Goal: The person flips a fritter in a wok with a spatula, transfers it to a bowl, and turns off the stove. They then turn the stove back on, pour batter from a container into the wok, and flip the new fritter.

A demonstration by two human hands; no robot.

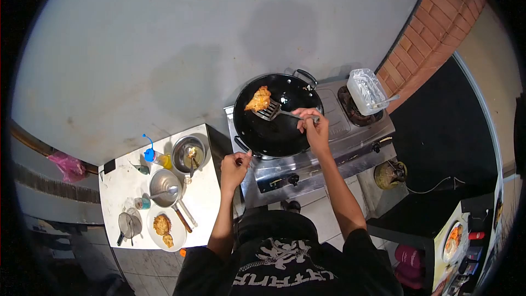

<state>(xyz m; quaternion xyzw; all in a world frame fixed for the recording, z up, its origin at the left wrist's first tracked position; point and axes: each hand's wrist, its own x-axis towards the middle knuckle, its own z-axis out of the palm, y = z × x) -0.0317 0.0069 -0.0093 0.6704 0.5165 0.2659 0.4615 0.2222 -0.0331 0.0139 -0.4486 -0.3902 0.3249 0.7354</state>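
Note:
My right hand (313, 123) is closed round the handle of a slotted spatula (268, 112) over the black wok (279, 137). A golden-brown fried piece (259, 99), perhaps an omelette or fritter, rests on the spatula's blade end, toward the wok's left side. My left hand (235, 170) has its fingers curled at the wok's near-left handle (241, 144) and seems to pinch its lower end. Oil glistens in the wok, which stands on the left burner of a steel gas stove (329, 145).
On a white table (123, 148) at left are a plate (153, 235) with fried pieces, a metal bowl (189, 153), a saucepan (164, 186), a strainer (130, 225) and an oil bottle (164, 160). A foil-lined container (364, 90) sits over the right burner. A gas cylinder (390, 174) stands below right.

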